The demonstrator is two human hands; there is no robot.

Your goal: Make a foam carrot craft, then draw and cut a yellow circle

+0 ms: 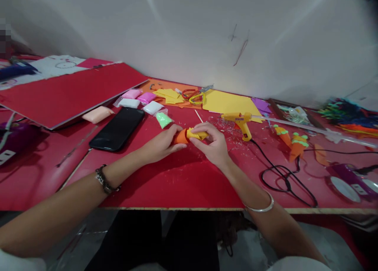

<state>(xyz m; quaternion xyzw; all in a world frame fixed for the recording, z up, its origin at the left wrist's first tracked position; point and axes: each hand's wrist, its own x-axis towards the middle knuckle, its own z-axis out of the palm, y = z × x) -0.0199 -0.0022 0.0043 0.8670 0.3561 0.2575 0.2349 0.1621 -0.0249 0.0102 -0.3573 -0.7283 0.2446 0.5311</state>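
The left hand [165,142] gripped the orange piece [180,137]; the right hand [213,144] pinched the yellow piece [198,134] against it, above the red counter [183,180]. The glue gun [243,123] lay at 2 o'clock from them, the phone [117,128] at 9.

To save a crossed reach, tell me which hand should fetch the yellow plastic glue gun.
Right, probably: the right hand lies nearer the glue gun; the left hand, holding the orange rolled piece, would reach across. The right must first release the yellow folded piece.
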